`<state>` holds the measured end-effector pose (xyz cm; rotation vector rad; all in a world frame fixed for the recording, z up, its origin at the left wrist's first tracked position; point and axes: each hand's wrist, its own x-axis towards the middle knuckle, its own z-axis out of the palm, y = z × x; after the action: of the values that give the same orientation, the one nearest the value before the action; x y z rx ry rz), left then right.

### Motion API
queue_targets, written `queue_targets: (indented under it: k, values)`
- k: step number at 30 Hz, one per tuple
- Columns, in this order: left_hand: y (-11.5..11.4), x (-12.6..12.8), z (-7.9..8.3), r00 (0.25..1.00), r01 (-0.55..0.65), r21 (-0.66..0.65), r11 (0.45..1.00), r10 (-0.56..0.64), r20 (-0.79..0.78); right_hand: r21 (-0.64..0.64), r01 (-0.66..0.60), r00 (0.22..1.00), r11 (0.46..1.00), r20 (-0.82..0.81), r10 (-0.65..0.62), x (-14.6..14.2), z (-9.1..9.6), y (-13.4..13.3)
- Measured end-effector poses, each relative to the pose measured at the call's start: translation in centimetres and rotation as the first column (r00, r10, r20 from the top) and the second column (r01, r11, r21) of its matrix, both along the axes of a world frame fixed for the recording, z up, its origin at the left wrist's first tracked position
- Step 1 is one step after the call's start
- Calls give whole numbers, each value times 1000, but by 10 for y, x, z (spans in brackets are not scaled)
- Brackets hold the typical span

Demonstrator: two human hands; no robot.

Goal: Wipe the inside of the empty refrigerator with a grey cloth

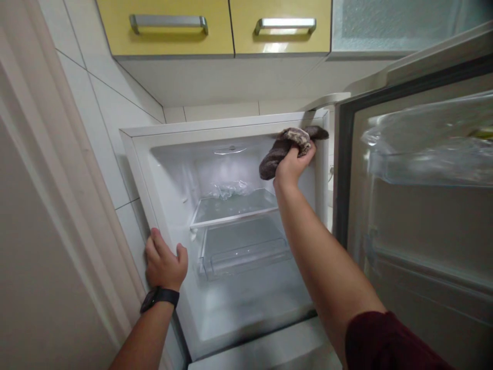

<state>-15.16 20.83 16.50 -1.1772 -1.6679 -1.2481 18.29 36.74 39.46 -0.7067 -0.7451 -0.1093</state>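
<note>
A dark brown cloth [275, 160], bunched up with a lighter patch showing, is in my right hand [295, 165]. My right fingers are closed on it, and the cloth presses against the upper right corner of the refrigerator's front frame [215, 131]. My left hand [165, 261] rests on the left edge of that frame. Its thumb stands apart on the inner side, while the other fingers lie along the outer side, their tips partly hidden. Inside the refrigerator are a glass shelf [239, 206] and a clear plastic bag [229, 190] at the back.
The refrigerator door [419, 221] is swung open on the right, with a clear door bin [435, 164] on it. A lower clear shelf piece [246, 257] sits inside. Yellow cabinets [169, 38] hang above. A tiled wall [111, 133] and a pale door frame [50, 128] border the left.
</note>
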Motion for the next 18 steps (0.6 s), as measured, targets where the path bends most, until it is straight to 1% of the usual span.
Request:
queue_targets:
  k: [2, 4, 6, 7, 8, 9, 10, 11, 12, 13, 14, 15, 16, 17, 18]
  values:
    - [0, 1, 1, 1000, -10, 0, 1000, 10, -1, -4, 17, 996, 1000, -83, -17, -14, 17, 5]
    - [0, 2, 1, 1000, -25, 4, 1000, 25, -1, 22, -38, 980, 999, -194, 41, -36, 24, 1]
    - [0, 2, 2, 999, -33, 11, 999, 34, -10, 76, -175, 942, 982, -279, 189, -66, 25, -11]
    - [0, 2, 2, 999, -33, 13, 999, 33, -17, 101, -271, 906, 957, -310, 289, -83, 24, -19]
    - [1, 2, 1, 999, -32, 16, 999, 32, -24, 126, -381, 852, 916, -336, 401, -102, 23, -29]
    - [1, 2, 1, 999, -30, 18, 999, 31, -28, 152, -503, 771, 851, -365, 521, -121, 21, -39]
    - [1, 1, 1, 999, -29, 21, 999, 29, -29, 175, -625, 672, 761, -375, 639, -141, 19, -50]
    - [2, 1, 1, 999, -28, 23, 999, 29, -27, 190, -736, 565, 649, -355, 745, -160, 17, -62]
    - [2, 1, 0, 999, -27, 23, 999, 27, -21, 194, -829, 456, 524, -305, 836, -177, 15, -73]
    - [1, 1, 0, 1000, -23, 24, 999, 23, -15, 166, -905, 352, 392, -224, 909, -193, 12, -83]
    - [1, 1, 1, 1000, -17, 24, 1000, 17, -9, 107, -950, 277, 294, -151, 949, -207, 10, -93]
    - [0, 2, 1, 1000, -10, 21, 1000, 10, -2, 35, -970, 236, 239, -67, 969, -217, 7, -101]
    - [0, 2, 1, 1000, -6, 17, 1000, 6, 4, -39, -973, 226, 226, 15, 974, -224, 6, -108]
    - [-1, 3, 1, 1000, -2, 12, 1000, 2, 9, -104, -961, 245, 254, 97, 965, -227, 4, -113]
    - [-1, 3, 2, 1000, 0, 8, 1000, 0, 11, -154, -938, 281, 309, 182, 942, -225, 3, -116]
